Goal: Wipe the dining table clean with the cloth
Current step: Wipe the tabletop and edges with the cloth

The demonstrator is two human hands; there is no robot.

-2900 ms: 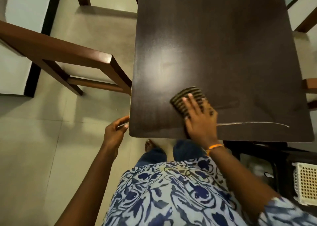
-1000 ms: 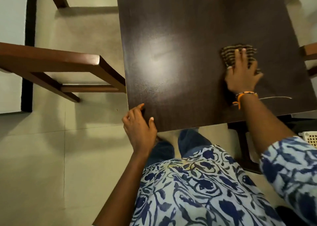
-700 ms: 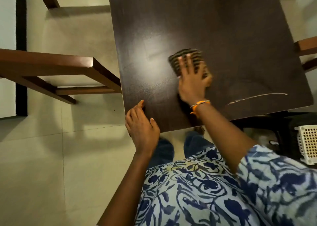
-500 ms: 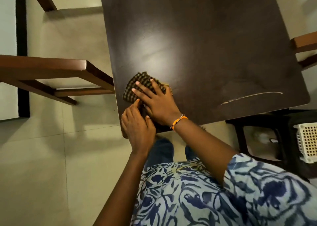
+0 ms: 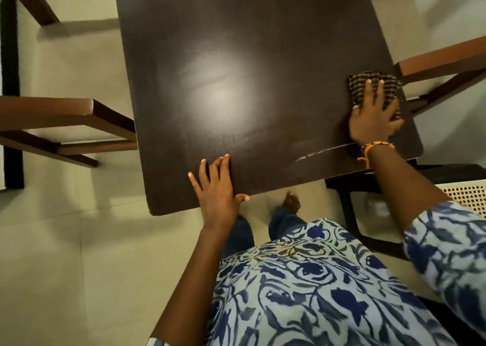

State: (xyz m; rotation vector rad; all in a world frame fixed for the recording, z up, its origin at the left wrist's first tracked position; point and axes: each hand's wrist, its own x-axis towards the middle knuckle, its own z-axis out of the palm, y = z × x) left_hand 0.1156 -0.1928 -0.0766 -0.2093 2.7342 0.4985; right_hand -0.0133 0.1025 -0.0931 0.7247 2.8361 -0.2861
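The dark brown dining table (image 5: 249,56) fills the upper middle of the head view. A folded checked cloth (image 5: 368,79) lies at the table's right edge. My right hand (image 5: 373,117) presses flat on the cloth, fingers spread, covering its near part. My left hand (image 5: 215,190) rests on the table's near edge with fingers apart and holds nothing. A pale streak (image 5: 320,152) runs along the tabletop near the front right corner.
A wooden chair (image 5: 65,119) stands close to the table's left side, and another chair (image 5: 441,64) touches the right side by the cloth. A dark stool frame (image 5: 349,214) and a white perforated basket (image 5: 468,196) sit at the lower right. My feet are under the near edge.
My right hand has swept the cloth from the near left corner across to the right edge. My left hand has shifted right along the near edge and its fingers have spread.
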